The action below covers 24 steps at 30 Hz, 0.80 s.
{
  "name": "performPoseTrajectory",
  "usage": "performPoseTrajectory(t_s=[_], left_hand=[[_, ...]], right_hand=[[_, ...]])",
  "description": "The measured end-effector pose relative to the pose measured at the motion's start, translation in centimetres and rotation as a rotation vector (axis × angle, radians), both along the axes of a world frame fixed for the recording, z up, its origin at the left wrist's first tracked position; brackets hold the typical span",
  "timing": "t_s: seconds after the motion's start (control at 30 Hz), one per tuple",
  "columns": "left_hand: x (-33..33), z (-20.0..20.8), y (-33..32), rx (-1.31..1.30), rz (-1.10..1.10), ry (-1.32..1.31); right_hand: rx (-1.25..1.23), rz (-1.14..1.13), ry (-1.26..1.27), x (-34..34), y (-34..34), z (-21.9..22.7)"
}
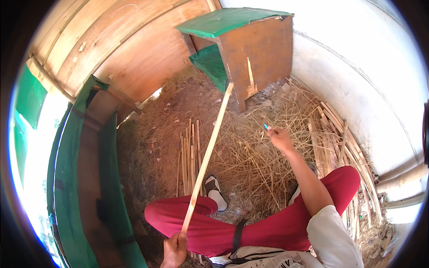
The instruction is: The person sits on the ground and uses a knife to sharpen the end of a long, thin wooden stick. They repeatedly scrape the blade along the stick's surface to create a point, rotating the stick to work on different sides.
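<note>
My left hand (175, 250) is closed round the near end of a long pale bamboo strip (207, 156). The strip slants up and away, its far end in front of a brown wooden cabinet (257, 49) with a green top. Out over the straw (250, 154), my right hand (280, 138) is closed on a small object with a bright blue tip (267, 127). Most of that object is hidden in the fingers, so its kind cannot be made out. My right hand is apart from the strip.
Split strips lie in a bundle (190, 154) left of my foot and in a larger pile (339, 138) by the white wall (357, 58). A long green-covered wooden piece (85, 178) stands at the left. Wooden boards (134, 49) form the back wall. My red-trousered legs are bent apart.
</note>
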<state>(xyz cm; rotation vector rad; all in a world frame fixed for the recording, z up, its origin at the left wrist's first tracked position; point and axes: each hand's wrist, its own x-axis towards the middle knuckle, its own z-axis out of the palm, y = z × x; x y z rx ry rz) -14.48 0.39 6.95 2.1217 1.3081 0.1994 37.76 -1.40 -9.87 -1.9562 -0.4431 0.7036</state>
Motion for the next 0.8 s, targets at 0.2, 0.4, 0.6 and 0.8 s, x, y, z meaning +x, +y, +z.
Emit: performPoseTrajectory(t_s=[0.2,0.4,0.6,0.8], left_hand=[[6.9,1.8,2.0,0.195,-0.082,-0.022],[10.2,-1.6,1.5,0.119,-0.101,-0.138],[11.1,-3.0,0.6,0.027,-0.082,-0.209],[11.3,-4.1,0.3,-0.042,-0.085,-0.258]], right_hand=[[0.162,0.157,-0.035,-7.6,-0.5,9.8],[0.49,0.216,-0.566,-10.0,-2.8,9.4],[0.424,0.377,-0.745,-13.4,-4.2,9.7],[0.413,0.416,-0.814,-15.0,-4.1,9.3]])
